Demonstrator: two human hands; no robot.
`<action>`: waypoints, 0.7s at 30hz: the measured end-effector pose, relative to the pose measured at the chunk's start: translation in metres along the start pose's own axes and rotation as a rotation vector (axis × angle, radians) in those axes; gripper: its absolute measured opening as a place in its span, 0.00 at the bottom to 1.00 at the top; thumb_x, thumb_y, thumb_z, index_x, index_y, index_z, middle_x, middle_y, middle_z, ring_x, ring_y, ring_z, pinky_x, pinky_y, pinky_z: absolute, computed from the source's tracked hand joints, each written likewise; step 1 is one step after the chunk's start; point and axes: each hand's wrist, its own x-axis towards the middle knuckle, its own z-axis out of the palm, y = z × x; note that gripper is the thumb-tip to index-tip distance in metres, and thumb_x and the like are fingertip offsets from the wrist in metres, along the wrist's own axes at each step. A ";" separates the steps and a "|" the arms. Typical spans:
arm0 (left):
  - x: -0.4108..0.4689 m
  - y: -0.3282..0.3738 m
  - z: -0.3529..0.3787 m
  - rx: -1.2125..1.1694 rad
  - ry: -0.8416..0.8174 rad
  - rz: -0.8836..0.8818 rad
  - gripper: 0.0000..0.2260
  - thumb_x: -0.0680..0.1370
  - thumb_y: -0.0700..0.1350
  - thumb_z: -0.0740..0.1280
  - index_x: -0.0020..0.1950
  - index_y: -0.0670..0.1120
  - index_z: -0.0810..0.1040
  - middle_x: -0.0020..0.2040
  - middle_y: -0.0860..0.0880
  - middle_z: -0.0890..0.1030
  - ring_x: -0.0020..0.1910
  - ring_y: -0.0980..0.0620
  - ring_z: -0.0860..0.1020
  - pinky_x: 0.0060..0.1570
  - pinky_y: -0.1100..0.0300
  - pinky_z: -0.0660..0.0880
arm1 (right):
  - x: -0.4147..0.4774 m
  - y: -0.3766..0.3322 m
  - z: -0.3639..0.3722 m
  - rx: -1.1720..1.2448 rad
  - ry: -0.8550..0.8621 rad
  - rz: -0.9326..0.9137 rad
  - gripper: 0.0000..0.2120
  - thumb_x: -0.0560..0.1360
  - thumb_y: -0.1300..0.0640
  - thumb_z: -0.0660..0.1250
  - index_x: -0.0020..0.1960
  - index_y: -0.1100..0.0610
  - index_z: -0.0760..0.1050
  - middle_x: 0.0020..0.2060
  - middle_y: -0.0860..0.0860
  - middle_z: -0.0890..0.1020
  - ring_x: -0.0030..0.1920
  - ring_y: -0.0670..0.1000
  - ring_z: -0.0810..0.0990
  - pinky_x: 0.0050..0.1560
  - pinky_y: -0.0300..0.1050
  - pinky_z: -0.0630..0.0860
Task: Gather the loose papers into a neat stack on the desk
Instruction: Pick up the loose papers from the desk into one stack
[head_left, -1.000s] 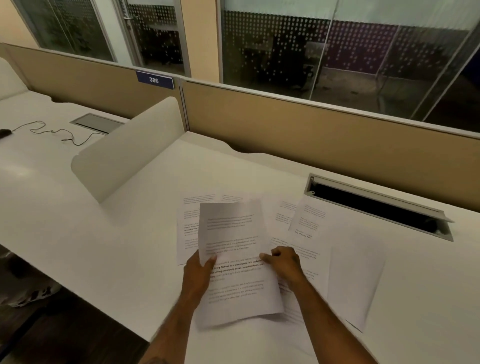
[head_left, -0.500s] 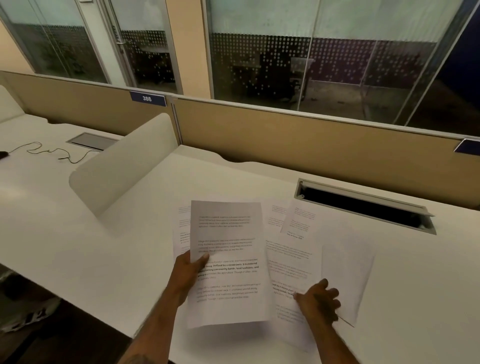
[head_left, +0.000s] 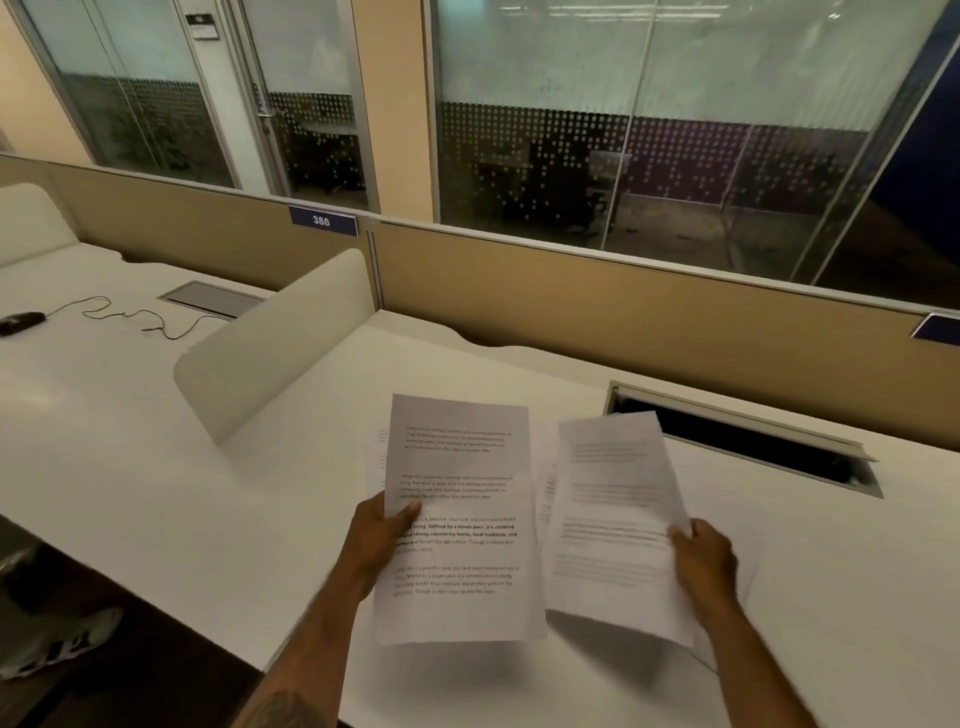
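My left hand (head_left: 382, 540) grips a printed sheet (head_left: 460, 519) by its left edge and holds it tilted above the white desk (head_left: 156, 493). Beside it, my right hand (head_left: 704, 558) holds a second printed sheet (head_left: 615, 519) by its right edge, lifted off the desk and blurred. The two held sheets are side by side, their inner edges close. More loose papers (head_left: 545, 499) lie flat on the desk under and between them, mostly hidden; one edge (head_left: 375, 457) peeks out left of the first sheet.
An open cable tray slot (head_left: 753, 441) is sunk in the desk at the right rear. A white curved divider (head_left: 270, 343) stands to the left. Beige partition panels (head_left: 623, 312) close the back. On the neighbouring desk lie a mouse (head_left: 21, 322) and its cable (head_left: 130, 317).
My right hand has picked up a sheet from the desk and raised it beside the one in my left hand. The left hand's sheet has also lifted higher.
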 end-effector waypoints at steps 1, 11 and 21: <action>0.001 0.001 -0.001 0.005 0.000 0.003 0.09 0.79 0.43 0.69 0.58 0.45 0.82 0.48 0.45 0.88 0.44 0.44 0.88 0.43 0.52 0.84 | 0.005 -0.008 -0.015 0.045 0.030 -0.026 0.11 0.79 0.60 0.64 0.56 0.66 0.79 0.50 0.64 0.83 0.48 0.61 0.79 0.50 0.51 0.75; 0.002 0.011 0.009 -0.029 -0.037 0.018 0.09 0.79 0.42 0.69 0.59 0.44 0.82 0.50 0.44 0.88 0.48 0.42 0.87 0.48 0.47 0.84 | -0.007 -0.046 -0.019 0.263 -0.297 -0.086 0.09 0.78 0.56 0.68 0.48 0.61 0.82 0.43 0.58 0.86 0.43 0.58 0.84 0.48 0.49 0.78; -0.010 0.027 0.029 -0.123 -0.115 0.013 0.22 0.80 0.59 0.58 0.58 0.44 0.81 0.47 0.42 0.88 0.44 0.43 0.87 0.42 0.51 0.84 | -0.065 -0.047 0.066 0.416 -0.407 -0.012 0.04 0.77 0.57 0.69 0.51 0.56 0.79 0.48 0.53 0.86 0.49 0.55 0.85 0.46 0.48 0.82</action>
